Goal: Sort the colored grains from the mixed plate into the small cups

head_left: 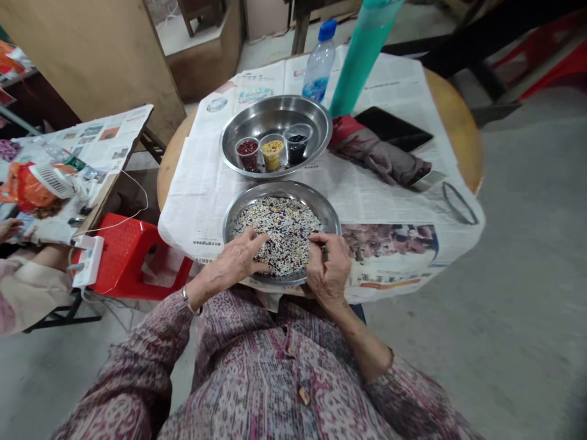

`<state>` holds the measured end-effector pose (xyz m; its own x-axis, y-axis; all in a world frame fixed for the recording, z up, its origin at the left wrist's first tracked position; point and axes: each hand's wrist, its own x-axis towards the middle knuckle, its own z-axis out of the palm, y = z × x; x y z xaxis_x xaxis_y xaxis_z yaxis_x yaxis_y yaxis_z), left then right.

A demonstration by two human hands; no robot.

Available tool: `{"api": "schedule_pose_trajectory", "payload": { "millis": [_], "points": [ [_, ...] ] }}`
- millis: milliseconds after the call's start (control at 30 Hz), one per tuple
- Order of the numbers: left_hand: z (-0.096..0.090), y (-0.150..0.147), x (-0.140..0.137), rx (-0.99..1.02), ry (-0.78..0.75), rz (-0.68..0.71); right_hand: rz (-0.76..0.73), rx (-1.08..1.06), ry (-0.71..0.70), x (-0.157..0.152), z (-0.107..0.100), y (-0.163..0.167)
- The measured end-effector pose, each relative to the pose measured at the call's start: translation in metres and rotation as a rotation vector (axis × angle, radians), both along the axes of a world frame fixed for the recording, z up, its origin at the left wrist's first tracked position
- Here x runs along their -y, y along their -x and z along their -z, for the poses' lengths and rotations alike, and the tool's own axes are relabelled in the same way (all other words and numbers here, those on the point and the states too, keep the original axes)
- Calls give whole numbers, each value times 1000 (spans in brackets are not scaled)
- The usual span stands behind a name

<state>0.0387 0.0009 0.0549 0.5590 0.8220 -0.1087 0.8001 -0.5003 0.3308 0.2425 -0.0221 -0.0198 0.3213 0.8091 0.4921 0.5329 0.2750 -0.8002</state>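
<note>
A shallow steel basin (328, 215) stands on newspaper right in front of me. In it lies a spread of mixed grains and beans (282, 223), white, yellow, dark red and black. My left hand (235, 258) rests over its near left rim, thumb and fingers apart, fingertips at the grains. Over the near right side, my right hand (329, 264) is closed in a pinch; whatever is between its fingertips is hidden. Behind is a larger steel basin (257, 117) with three clear cups: dark red beans (248, 154), yellow grains (272, 153) and black beans (297, 146).
A water bottle (318, 67), a green bottle (364, 61), a folded umbrella (378, 151) and a dark flat case (395, 127) stand or lie behind on the newspaper-covered table (192, 214). At left are a red stool (123, 250), a power strip (88, 261) and another person's hand (9, 228).
</note>
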Motion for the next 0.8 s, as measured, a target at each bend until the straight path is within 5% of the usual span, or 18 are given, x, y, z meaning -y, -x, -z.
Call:
{"api": "schedule_pose_trajectory", "payload": {
  "millis": [233,467,700,800],
  "points": [
    [24,-43,-32,168,-29,72,10,15,2,-1,0,0],
    [20,-60,-72,121,-237,-11,12,12,9,-1,-1,1],
    [23,-67,-52,4,-172,339,14,1,36,0,-3,1],
    [21,-61,-50,2,-174,382,13,3,35,0,-3,1]
  ]
}}
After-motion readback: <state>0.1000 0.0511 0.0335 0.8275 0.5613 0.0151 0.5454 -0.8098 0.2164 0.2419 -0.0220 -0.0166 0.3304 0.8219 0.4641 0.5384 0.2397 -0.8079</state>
